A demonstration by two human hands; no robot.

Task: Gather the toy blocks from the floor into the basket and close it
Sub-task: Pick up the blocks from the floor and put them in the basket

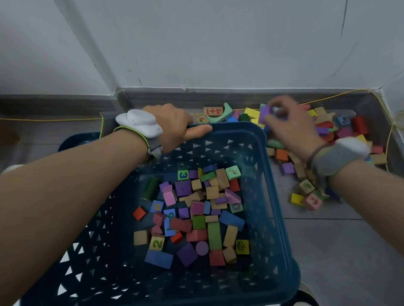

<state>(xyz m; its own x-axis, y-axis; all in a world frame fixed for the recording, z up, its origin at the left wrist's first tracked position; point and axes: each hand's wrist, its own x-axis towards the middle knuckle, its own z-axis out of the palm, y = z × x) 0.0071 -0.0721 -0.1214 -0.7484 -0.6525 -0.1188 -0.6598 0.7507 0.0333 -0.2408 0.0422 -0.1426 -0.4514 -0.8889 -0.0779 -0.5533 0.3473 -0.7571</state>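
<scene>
Basket (275,195): blue, lattice-walled, centre of floor; a layer of blocks (196,216) inside.
Loose blocks (339,127): heaped to its right, against the far wall.
Left hand (177,128): fingers curled over the far rim, steadying.
Right hand (288,124): fingertips pinching a purple block (265,114) above the heap.
Handling: blocks likely light, rigid, smooth; take by opposite flat faces.

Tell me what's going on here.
A person is clearing toy blocks off the floor into a blue basket. The left hand grips the basket's far rim, while the right hand pinches a purple block above the pile of blocks by the wall. Many blocks already lie in the basket; plenty remain on the floor.
</scene>
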